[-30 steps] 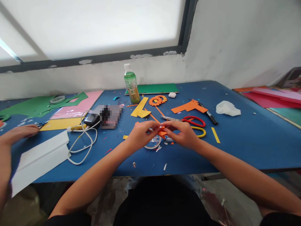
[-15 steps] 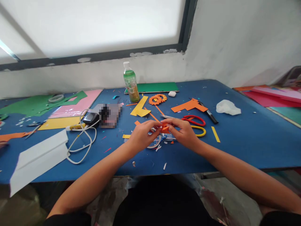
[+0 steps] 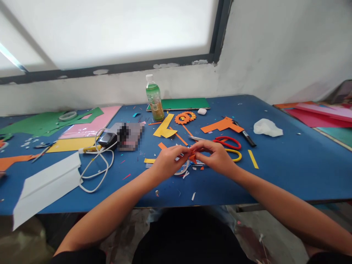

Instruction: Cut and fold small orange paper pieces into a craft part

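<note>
A small folded orange paper piece [image 3: 193, 157] is pinched between both hands above the blue table. My left hand [image 3: 169, 160] grips its left side with the fingertips, and my right hand [image 3: 217, 156] closes on its right side. Scissors with red and yellow handles [image 3: 233, 142] lie just beyond and right of my right hand, their blades partly behind it. Under the hands is a white ring [image 3: 184, 169], partly hidden. Orange gear-shaped cutouts [image 3: 184, 118] and a bent yellow paper [image 3: 165, 128] rest farther back.
A green-labelled bottle [image 3: 155, 101] stands near the wall. A white cable [image 3: 103, 183], a folded white sheet [image 3: 51, 183] and a dark device [image 3: 107, 140] lie left. A black marker [image 3: 249, 138] and crumpled white material [image 3: 267, 127] lie right. Part of another person's hand [image 3: 2, 174] shows at the left edge.
The fingers of my right hand have shifted over the orange piece, which is turned and now more covered. The whole view has moved slightly.
</note>
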{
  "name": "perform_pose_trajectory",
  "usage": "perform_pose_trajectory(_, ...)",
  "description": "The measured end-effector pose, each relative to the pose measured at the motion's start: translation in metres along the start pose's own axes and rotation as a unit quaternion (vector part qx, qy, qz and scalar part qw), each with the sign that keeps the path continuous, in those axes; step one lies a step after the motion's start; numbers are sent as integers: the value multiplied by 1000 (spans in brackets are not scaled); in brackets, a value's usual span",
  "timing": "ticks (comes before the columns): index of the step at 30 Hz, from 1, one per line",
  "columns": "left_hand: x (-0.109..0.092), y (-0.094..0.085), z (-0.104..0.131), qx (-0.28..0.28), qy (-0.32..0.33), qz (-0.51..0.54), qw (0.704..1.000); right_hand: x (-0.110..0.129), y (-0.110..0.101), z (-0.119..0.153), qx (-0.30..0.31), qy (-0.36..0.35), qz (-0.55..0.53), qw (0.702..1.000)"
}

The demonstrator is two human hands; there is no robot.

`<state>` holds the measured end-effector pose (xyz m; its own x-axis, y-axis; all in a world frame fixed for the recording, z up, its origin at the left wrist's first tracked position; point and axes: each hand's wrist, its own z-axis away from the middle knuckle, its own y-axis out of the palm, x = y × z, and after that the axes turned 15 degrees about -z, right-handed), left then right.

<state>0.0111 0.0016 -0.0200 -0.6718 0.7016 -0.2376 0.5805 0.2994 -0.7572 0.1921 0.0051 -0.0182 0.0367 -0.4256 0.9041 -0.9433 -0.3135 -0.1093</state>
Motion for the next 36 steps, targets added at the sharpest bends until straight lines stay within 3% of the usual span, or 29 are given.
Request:
perform_pose_trajectory(8, -1, -11, -5, -33, 63, -11, 997, 2, 0, 2, -52, -75, 51, 994)
perform_pose_trajectory(19, 2, -11, -4, -94, 93, -51, 990, 4, -1, 2, -56, -74, 18, 996)
perform_pose_trajectory(36, -1, -11, -7, -77, -18, 49, 996, 7, -6, 2, -20, -92, 44, 995)
